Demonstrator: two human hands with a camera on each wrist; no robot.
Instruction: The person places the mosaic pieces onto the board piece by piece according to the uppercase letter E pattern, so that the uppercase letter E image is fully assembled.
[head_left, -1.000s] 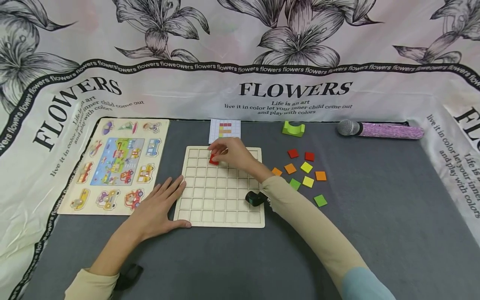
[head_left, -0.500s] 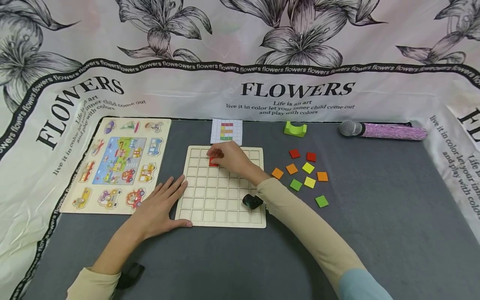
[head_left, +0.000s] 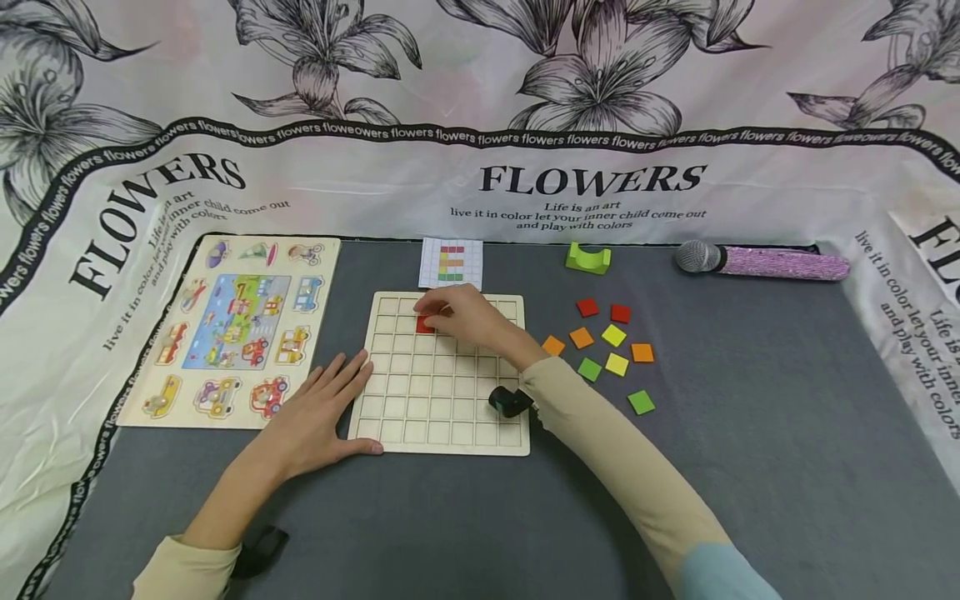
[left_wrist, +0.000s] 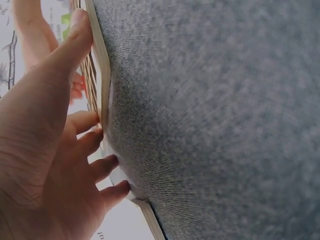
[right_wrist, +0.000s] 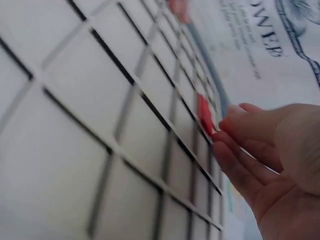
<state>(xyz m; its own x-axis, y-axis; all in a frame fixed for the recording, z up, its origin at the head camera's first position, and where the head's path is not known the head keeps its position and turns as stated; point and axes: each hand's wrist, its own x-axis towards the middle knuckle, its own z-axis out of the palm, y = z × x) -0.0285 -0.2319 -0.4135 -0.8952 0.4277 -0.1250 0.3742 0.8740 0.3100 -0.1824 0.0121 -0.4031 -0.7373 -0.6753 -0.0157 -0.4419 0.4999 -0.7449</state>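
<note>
A pale wooden grid board [head_left: 420, 408] lies flat in the middle of the grey table. My left hand [head_left: 318, 421] is spread at its left side, fingertips along the left edge and thumb at the front left corner. In the left wrist view those fingers [left_wrist: 105, 167] are nearly straight against the board's side. My right hand [head_left: 468, 317] reaches over the upper part of the board. Its thumb and bent fingers pinch a small red square tile [head_left: 424, 325] at a cell near the top left, partly covering it. The tile [right_wrist: 204, 114] lies against the grid in the right wrist view.
Several loose red, orange, yellow and green tiles [head_left: 617, 364] lie right of the board. Behind it is a printed pattern card [head_left: 468, 262]. A vehicle picture puzzle [head_left: 168, 312] lies left; a green curved block [head_left: 587, 259] and a glittery pink microphone [head_left: 780, 263] stand back right.
The red tile, tilted a second ago, now sits square with the grid lines, slightly lower and to the left. My right hand has shifted slightly with it. The left hand stays put.
</note>
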